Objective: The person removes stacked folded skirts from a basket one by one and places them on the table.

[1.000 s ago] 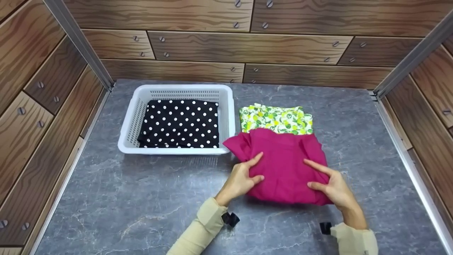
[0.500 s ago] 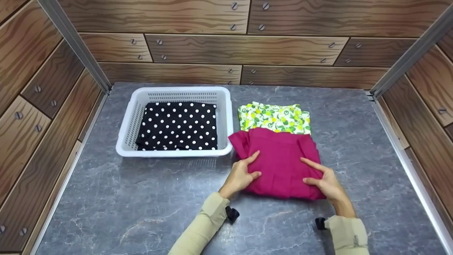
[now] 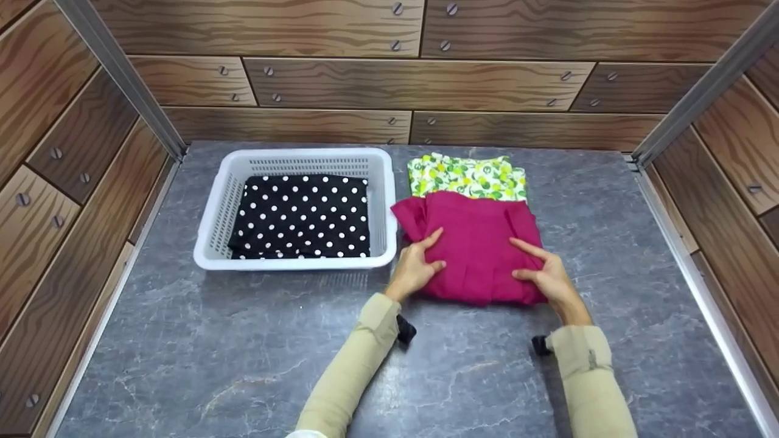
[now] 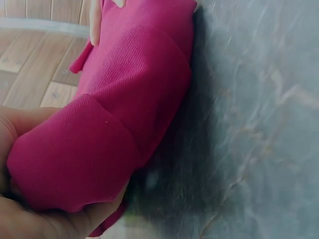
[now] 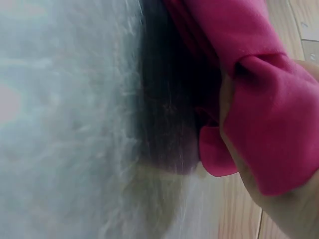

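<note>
Both hands hold a folded magenta garment (image 3: 475,252) by its left and right sides. My left hand (image 3: 414,267) has its thumb and index finger on top; in the left wrist view the other fingers curl under the cloth's edge (image 4: 75,154). At the opposite side my right hand (image 3: 548,277) grips likewise, fingers beneath the cloth (image 5: 279,124) in the right wrist view. A sleeve-like flap sticks out at the upper left. Behind it lies a folded white cloth with a green and yellow lemon print (image 3: 465,175), its near part covered by the magenta garment.
Left of the hands stands a white plastic basket (image 3: 294,264) with a folded black polka-dot cloth (image 3: 304,216) inside. The grey marbled tabletop (image 3: 243,353) is bounded by wood-patterned walls (image 3: 420,85) with metal edge strips.
Both hands have moved away from me with the magenta garment, mostly in the last half second. The lemon-print cloth has shifted back with it. The basket stays put.
</note>
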A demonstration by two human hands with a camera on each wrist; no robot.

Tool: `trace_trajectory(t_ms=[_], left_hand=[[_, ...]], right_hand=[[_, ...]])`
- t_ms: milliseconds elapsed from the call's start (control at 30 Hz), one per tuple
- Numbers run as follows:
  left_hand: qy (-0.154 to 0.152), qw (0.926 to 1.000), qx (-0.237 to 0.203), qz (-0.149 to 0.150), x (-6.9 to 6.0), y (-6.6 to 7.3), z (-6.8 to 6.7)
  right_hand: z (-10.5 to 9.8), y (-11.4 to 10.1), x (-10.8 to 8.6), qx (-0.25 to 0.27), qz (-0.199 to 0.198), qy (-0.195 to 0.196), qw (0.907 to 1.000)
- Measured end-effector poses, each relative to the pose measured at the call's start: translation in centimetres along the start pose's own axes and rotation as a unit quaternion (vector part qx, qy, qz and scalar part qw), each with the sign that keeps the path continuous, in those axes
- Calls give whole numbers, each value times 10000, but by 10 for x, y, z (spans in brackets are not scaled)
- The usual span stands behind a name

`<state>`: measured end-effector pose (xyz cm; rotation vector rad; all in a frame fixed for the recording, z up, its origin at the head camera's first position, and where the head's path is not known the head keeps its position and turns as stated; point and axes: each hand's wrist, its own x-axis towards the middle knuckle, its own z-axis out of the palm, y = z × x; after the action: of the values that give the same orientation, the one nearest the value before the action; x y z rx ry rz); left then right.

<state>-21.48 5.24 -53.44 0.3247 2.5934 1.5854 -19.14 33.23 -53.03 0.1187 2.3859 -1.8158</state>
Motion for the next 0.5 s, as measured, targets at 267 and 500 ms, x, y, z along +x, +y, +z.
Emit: trace_trajectory(t_ms=[267,500], left_hand=[[74,10000,60,-22,6,2,2],[-25,9997,-233,38,-15,3,4]], right_hand=[[-2,-2,7,80,10,-37,10000],[-8,-1,-8,-210,-322,-164,9991]])
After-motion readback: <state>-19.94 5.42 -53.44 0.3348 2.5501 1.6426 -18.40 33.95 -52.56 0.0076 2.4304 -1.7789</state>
